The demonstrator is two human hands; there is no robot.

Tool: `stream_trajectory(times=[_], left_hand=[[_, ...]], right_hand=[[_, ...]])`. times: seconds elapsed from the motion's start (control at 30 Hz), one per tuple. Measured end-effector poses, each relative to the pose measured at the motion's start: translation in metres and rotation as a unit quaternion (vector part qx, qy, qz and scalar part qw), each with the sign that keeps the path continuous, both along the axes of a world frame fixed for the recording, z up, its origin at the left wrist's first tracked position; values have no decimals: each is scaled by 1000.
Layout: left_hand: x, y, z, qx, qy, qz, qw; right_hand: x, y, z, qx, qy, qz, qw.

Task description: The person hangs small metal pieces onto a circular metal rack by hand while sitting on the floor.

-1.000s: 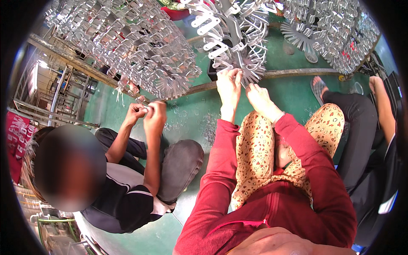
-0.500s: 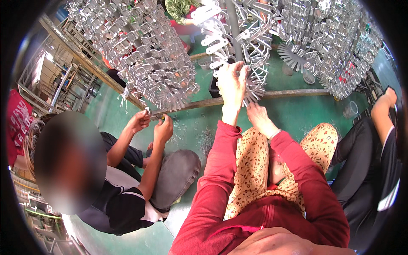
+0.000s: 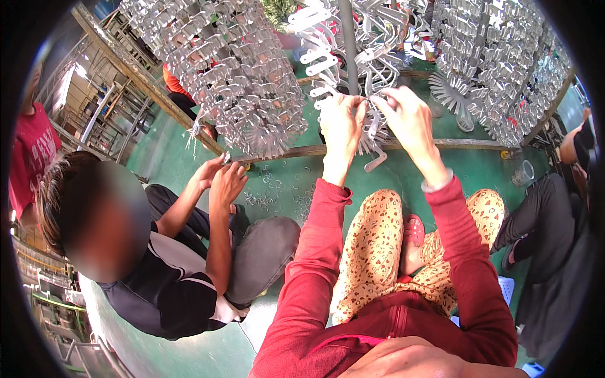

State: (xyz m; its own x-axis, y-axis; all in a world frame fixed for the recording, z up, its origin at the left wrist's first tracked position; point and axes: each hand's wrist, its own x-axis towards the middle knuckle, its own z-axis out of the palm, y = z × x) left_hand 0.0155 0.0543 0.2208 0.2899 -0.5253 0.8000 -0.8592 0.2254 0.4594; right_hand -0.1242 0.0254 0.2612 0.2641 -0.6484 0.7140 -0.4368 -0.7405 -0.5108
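Observation:
In front of me a grey pole (image 3: 348, 44) carries tiers of silvery lever-shaped metal parts (image 3: 321, 60). Beside the pole's lower end, my left hand (image 3: 342, 129) is closed, thumb and fingers pinched together; whatever lies between them is hidden. My right hand (image 3: 413, 126) is raised just to its right, fingers bent in a pinch and its fingertips close to the left ones. What it grips is too small to make out. Below and between my hands dangles a bent metal lever (image 3: 376, 161); I cannot tell what it hangs from.
Dense racks of metal parts hang at left (image 3: 220, 82) and right (image 3: 498, 69). A wooden beam (image 3: 302, 152) crosses below them. At my left a co-worker's hands (image 3: 220, 179) work on a small piece. Small wire bits (image 3: 271, 189) litter the green floor, and a clear cup (image 3: 523, 171) stands at right.
My right hand has risen from below the rack to beside my left hand. The bent metal lever now shows beneath them. My left hand has stayed near the pole.

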Motion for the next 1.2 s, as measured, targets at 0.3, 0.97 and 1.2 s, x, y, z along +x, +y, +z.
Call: stream_trajectory(times=[0.3, 0.97, 1.2], left_hand=[[-10, 11, 7, -14, 52, -31, 998], [-9, 21, -5, -23, 330, -144, 933], [-3, 37, -16, -28, 278, -118, 953]], right_hand=[[18, -7, 8, -79, 92, -35, 992], [5, -9, 1, -140, 77, -62, 985], [-8, 36, -18, -5, -60, -32, 998]])
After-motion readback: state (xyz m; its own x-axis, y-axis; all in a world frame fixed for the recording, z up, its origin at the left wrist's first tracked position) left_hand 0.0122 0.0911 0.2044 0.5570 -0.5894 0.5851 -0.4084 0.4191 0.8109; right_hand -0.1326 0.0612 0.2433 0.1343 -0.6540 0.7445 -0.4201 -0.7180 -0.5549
